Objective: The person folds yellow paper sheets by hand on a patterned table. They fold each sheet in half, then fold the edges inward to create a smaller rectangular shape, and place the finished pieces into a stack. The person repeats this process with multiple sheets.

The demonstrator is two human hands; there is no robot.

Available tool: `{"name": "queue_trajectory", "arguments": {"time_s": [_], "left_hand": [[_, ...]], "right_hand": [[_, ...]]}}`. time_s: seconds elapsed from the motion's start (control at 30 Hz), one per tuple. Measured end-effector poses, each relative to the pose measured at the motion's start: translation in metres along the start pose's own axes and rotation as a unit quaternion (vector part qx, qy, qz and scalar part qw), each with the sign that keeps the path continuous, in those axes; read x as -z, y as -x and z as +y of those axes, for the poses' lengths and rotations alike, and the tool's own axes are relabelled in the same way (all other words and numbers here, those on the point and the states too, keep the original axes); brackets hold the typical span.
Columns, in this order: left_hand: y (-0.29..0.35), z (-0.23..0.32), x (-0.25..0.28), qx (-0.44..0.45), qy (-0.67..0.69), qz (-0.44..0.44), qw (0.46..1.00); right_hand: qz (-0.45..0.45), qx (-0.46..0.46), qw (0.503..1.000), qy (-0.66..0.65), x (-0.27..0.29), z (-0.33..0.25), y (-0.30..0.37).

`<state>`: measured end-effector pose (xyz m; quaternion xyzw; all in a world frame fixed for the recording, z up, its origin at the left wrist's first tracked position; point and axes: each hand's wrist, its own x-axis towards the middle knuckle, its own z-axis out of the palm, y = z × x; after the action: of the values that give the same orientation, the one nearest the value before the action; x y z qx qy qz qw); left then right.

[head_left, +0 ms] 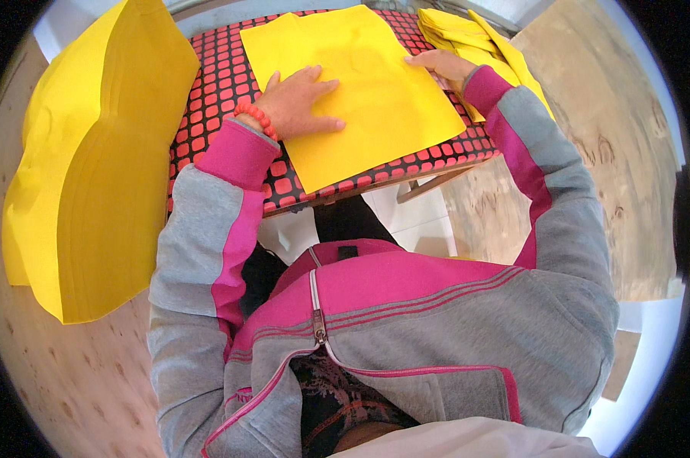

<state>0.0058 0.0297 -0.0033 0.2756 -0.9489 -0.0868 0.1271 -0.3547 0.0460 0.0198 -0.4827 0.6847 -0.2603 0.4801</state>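
Note:
A flat yellow fabric-like sheet (375, 122) lies on a small table with a red-and-black patterned cover (219, 91). My left hand (299, 104), with a red bead bracelet at the wrist, rests open on the sheet's left part, its fingers spread. At the right edge of the sheet is my right hand (444, 65), its fingers bent around that edge and one fingertip on top. The undersides of its fingers are hidden. Close beside the right hand lies a pile of folded yellow pieces (467, 38).
On the left stands a large stack of yellow sheets (108, 168), bulging and bent, on a pale wooden surface (78, 366). Another wooden board (597, 153) is to the right. Below the table's near edge, a pale tiled floor (406, 210) and a table leg show.

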Motion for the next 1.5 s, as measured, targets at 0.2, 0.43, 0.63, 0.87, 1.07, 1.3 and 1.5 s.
{"name": "queue_trajectory", "arguments": {"time_s": [0.2, 0.43, 0.63, 0.87, 1.07, 1.3, 1.5], "left_hand": [[-0.001, -0.005, 0.006, 0.015, 0.013, -0.069, 0.997], [-0.003, 0.001, 0.005, 0.003, -0.032, 0.011, 0.999], [-0.007, -0.001, -0.005, 0.034, -0.029, -0.049, 0.998], [-0.008, 0.001, -0.015, 0.051, -0.085, -0.024, 0.995], [-0.007, 0.004, -0.01, -0.012, -0.087, 0.02, 0.996], [-0.006, 0.007, 0.002, -0.003, -0.038, -0.077, 0.996], [-0.004, 0.004, -0.001, -0.017, -0.032, -0.024, 0.999]], "right_hand": [[-0.039, -0.054, 0.997, -0.038, 0.002, -0.031, -0.061], [0.248, 0.374, 0.66, 0.602, -0.044, -0.042, -0.059], [0.234, 0.415, 0.704, 0.527, -0.058, -0.037, -0.031], [-0.018, 0.08, 0.971, 0.225, 0.02, -0.025, -0.074], [0.218, 0.392, 0.624, 0.639, -0.049, -0.017, -0.034], [0.082, 0.227, 0.878, 0.415, -0.015, -0.034, -0.01], [0.005, -0.014, 1.0, -0.019, 0.001, -0.018, 0.02]]}}
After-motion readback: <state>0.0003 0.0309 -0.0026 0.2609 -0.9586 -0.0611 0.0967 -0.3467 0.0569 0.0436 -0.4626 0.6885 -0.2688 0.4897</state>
